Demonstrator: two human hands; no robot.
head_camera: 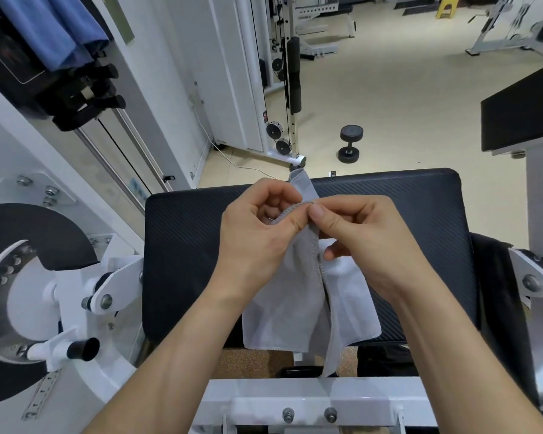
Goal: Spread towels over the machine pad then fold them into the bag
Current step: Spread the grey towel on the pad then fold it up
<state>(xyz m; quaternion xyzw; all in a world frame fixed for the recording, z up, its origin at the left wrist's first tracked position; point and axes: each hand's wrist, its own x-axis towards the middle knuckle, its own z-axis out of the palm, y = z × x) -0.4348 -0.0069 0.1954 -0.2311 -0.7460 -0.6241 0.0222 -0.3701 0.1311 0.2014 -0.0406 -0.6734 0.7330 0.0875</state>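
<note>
Towel (295, 296) bunched over pad (185, 245), left hand (257, 233) and right hand (358, 233) fingers pinching its hem; spreading looks unfinished, folding and bagging still to do.

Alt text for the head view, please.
The left hand and right hand pinch the hemmed edge of a grey towel over a black machine pad; the towel hangs past the pad's near edge. A dumbbell lies on the floor beyond.

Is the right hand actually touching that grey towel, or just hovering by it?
Touching. The head view shows the right hand pinching the hemmed edge of the grey towel, beside the left hand, which grips it too.
</note>
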